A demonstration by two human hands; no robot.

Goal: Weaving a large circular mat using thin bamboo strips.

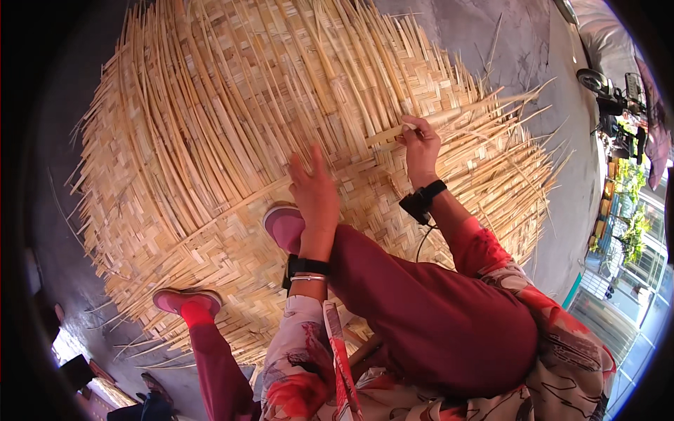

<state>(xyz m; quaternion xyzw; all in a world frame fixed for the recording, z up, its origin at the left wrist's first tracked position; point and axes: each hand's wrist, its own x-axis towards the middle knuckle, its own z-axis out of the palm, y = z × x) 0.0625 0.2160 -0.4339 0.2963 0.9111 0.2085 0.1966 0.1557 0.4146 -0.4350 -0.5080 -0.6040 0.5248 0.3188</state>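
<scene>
A large woven bamboo mat lies beneath me, its herringbone weave partly covered by rows of loose upright strips. My right hand pinches a flat bamboo strip between thumb and fingers; the strip slants across the weave and runs on past the hand to the right. Left of it, my left hand is over the mat just beyond my shoe, its fingers apart and a little blurred, holding nothing. Whether its fingertips touch the strips, I cannot tell.
My pink shoes rest on the mat. Long strip ends stick out at its right edge, over the grey floor. A parked motorbike and green plants are at the far right. Another person's foot shows at the lower left.
</scene>
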